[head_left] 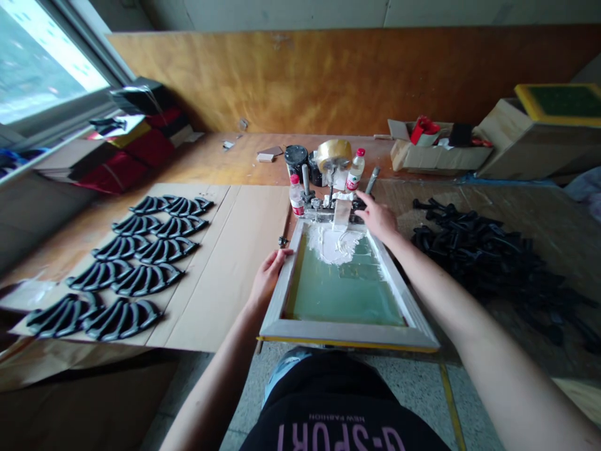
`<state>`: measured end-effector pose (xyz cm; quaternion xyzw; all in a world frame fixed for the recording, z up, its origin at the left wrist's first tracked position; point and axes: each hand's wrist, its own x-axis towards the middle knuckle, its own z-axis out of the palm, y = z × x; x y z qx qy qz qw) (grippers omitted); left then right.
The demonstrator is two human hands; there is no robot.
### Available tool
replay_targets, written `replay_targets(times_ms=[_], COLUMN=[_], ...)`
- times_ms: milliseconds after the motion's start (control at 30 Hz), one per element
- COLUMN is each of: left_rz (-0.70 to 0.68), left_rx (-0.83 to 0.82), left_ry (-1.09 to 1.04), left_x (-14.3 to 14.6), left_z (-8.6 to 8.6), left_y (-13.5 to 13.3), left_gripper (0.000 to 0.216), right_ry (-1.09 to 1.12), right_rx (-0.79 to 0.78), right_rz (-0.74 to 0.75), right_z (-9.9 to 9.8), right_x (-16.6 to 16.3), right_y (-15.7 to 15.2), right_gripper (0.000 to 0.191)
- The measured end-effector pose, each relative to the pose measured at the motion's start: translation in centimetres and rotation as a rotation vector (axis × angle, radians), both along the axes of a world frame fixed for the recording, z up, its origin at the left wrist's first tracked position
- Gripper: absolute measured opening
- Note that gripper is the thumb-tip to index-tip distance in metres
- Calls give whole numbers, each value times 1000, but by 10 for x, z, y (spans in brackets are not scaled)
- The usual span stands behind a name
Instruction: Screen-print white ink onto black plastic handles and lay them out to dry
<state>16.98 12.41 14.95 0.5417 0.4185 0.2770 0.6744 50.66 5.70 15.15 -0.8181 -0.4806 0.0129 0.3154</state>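
Observation:
In front of me lies a screen-printing frame (408,338) with a green mesh, its far part smeared with thick white ink (328,245). My left hand (268,272) is closed at the frame's left edge, fingertips pressed on the rim. Just beyond those fingertips is a small black piece (282,241), too small to name. My right hand (378,218) is open, index finger stretched out, over the frame's far right corner beside the metal hinge clamp (319,215). A pale squeegee (342,214) leans at the far end, its lower edge in the ink.
Black fan-shaped parts (150,279) lie in rows on cardboard (206,300) at left. A heap of black parts (483,263) covers the right side. Behind the clamp stand bottles (355,170), a tape roll (334,154) and a black tub (296,158). Cartons (427,156) stand back right.

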Motion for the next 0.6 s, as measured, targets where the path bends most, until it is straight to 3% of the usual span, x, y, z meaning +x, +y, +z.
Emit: replay_targets(times_ms=[67,133,200,267,367,467,533,600], left_rz=[24,45,68,136,196,-36,-124,-103], left_rx=[68,107,99,67,-60,-353,-466,-422], left_ry=[-105,-218,-271,-289,-255,-102,-32,64], left_x=[11,27,42,55,63,60,49,31], left_z=[20,37,45,44,20,-20,-44,-62], left_y=[9,20,29,29,1,-48,-72,-73], left_gripper=[50,48,47,49,53,61,61,59], right_ry=[95,180,216,182,-34,-158,-154,-97], right_rx=[32,33,14,-25,-121,-111,-62,-26], right_rz=[-149,-183,-102,62,232,188,326,475], right_z=[-12,-32,-53,-70,-78,-71,-67,-68], right_x=[23,28,11,-21,-77,-130,-153,-153], right_y=[-23,-48,-65,-72,-72,-74,-78,-85], right_gripper=[32,25,25,37,33,11,13,16])
